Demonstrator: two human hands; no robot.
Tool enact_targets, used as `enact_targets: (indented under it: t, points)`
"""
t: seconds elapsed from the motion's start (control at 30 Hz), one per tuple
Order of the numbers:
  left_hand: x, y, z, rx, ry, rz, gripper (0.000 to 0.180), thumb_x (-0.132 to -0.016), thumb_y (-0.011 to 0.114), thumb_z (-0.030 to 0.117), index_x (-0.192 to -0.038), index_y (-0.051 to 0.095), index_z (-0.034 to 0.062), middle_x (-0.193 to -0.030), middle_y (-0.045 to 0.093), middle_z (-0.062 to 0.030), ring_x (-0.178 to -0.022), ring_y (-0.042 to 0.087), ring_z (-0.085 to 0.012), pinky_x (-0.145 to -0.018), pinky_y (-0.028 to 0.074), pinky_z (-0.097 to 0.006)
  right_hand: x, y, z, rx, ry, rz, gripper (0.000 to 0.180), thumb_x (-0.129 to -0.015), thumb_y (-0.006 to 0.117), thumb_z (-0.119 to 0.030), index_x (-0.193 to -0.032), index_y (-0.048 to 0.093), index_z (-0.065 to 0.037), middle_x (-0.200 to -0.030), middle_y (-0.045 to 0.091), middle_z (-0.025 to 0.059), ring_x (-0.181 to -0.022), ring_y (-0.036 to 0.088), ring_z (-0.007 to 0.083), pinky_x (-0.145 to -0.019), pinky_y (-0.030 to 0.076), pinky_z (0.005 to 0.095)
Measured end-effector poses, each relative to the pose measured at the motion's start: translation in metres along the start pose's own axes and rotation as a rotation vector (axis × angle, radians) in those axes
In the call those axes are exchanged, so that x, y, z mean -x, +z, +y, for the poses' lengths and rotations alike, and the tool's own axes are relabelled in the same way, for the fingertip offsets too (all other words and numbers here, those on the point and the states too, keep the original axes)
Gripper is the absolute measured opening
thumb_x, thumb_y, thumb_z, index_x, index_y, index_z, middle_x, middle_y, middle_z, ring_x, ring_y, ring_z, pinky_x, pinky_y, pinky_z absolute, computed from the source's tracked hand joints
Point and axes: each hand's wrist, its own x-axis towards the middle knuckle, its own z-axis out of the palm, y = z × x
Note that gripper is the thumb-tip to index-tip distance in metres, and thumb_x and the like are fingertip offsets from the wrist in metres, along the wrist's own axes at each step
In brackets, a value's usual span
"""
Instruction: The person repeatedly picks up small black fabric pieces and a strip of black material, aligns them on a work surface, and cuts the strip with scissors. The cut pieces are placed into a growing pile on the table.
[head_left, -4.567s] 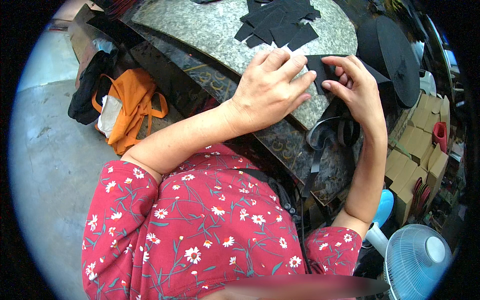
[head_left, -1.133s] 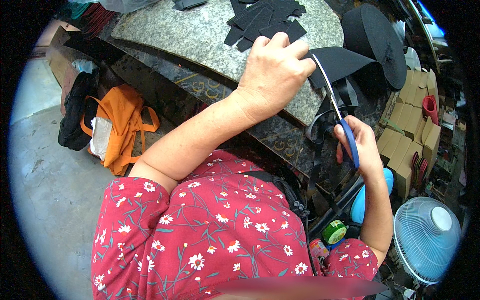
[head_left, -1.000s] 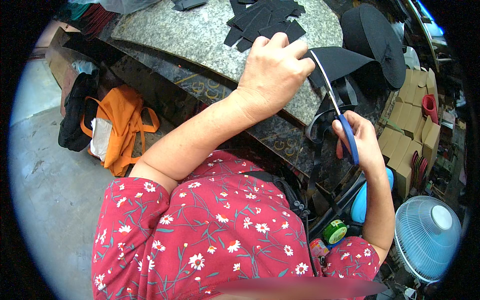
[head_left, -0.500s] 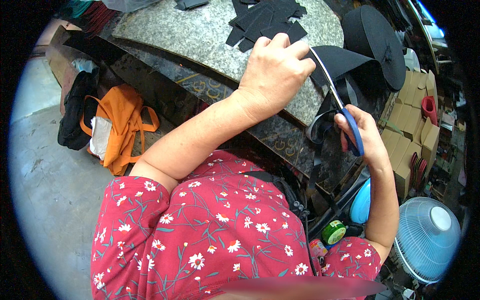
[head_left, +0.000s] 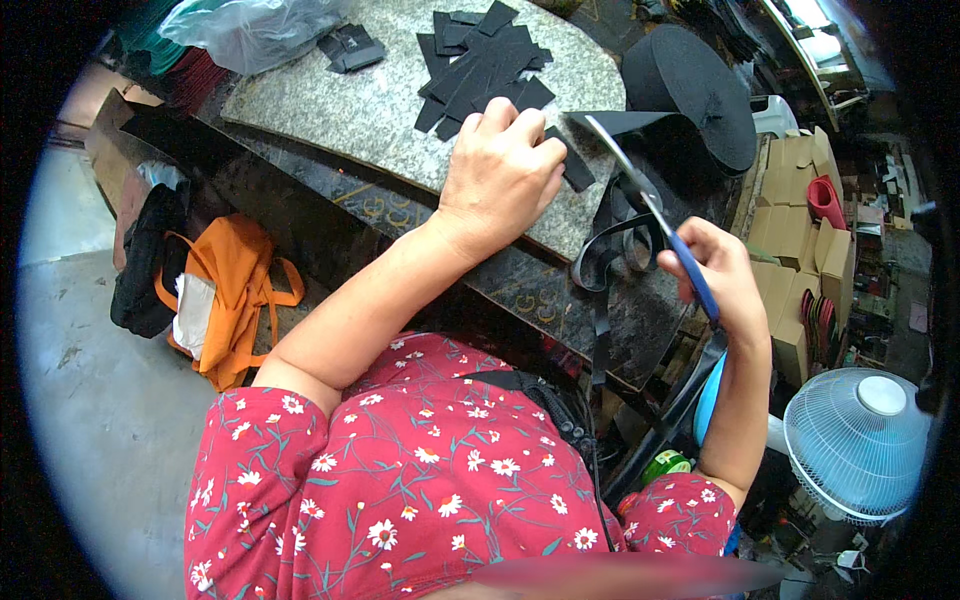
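The left hand [head_left: 505, 170] curls over a grey slab [head_left: 320, 100], its hold hidden. Just right, nearest this hand, a short black strip [head_left: 573, 168] slants down rightward. Next, scissors [head_left: 650, 200] point up-left beside a black band [head_left: 650, 124], handles gripped by the right hand [head_left: 722, 270].

Open lane over the speckled grey surface [head_left: 370, 115], running from the left grip [head_left: 505, 170] toward 10 o'clock, small dark stack [head_left: 352, 50] and clear plastic bag [head_left: 250, 30] farther along, black pile [head_left: 490, 72] blocking 12, black roll [head_left: 695, 100] at 2, scissors [head_left: 640, 180] crossing 3, looped strap [head_left: 600, 305] at 4 to 5
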Motion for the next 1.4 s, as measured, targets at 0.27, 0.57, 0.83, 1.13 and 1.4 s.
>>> enact_targets:
  t: [0.27, 0.57, 0.83, 1.13, 1.4]
  points:
    - [-0.001, 0.008, -0.003, -0.015, 0.002, 0.068, 0.017, -0.075, 0.077, 0.023, -0.080, 0.065, 0.0136, -0.089, 0.058, -0.0030, -0.093, 0.054, -0.0255, -0.077, 0.045, -0.040, 0.016, -0.047, 0.069, 0.543, 0.079, 0.522, 0.032, -0.079, 0.086, -0.025, -0.079, 0.063, -0.003, -0.059, 0.055, -0.0013, -0.053, 0.046, 0.0047, -0.048, 0.035, 0.0243]
    - [0.002, 0.013, -0.009, -0.046, 0.010, 0.056, 0.019, -0.073, 0.076, 0.024, -0.083, 0.065, 0.0119, -0.090, 0.058, -0.0048, -0.094, 0.053, -0.0268, -0.077, 0.043, -0.041, -0.021, -0.018, 0.043, 0.800, -0.557, 0.713, 0.041, -0.083, 0.079, -0.024, -0.119, 0.068, -0.007, -0.111, 0.069, 0.0134, -0.097, 0.069, 0.0280, -0.086, 0.054, 0.0378]
    - [0.001, 0.014, -0.009, -0.068, 0.005, 0.043, 0.020, -0.075, 0.076, 0.024, -0.089, 0.065, 0.0136, -0.090, 0.058, -0.0043, -0.092, 0.055, -0.0272, -0.074, 0.045, -0.040, -0.161, -0.027, -0.006, 1.304, -0.486, 0.750, 0.079, -0.081, 0.078, -0.041, -0.151, 0.043, -0.029, -0.145, 0.054, 0.0118, -0.137, 0.045, 0.0378, -0.110, 0.035, 0.0599]
    - [0.001, 0.009, -0.005, -0.042, -0.008, 0.028, 0.020, -0.075, 0.077, 0.024, -0.088, 0.064, 0.0135, -0.090, 0.058, -0.0047, -0.091, 0.055, -0.0271, -0.074, 0.045, -0.040, -0.227, -0.027, -0.014, 1.188, -0.441, 1.002, 0.053, -0.085, 0.070, -0.047, -0.130, 0.060, -0.022, -0.114, 0.067, 0.0123, -0.100, 0.066, 0.0401, -0.080, 0.057, 0.0501]
    - [0.002, 0.007, -0.005, 0.017, -0.070, 0.121, 0.043, -0.075, 0.080, 0.026, -0.109, 0.058, 0.0105, -0.100, 0.057, -0.0095, -0.098, 0.053, -0.0309, -0.082, 0.045, -0.041, -0.284, -0.063, -0.022, 0.952, -0.176, 0.989, 0.081, -0.081, 0.059, -0.075, -0.148, 0.048, -0.031, -0.138, 0.059, 0.0156, -0.121, 0.058, 0.0431, -0.102, 0.046, 0.0528]
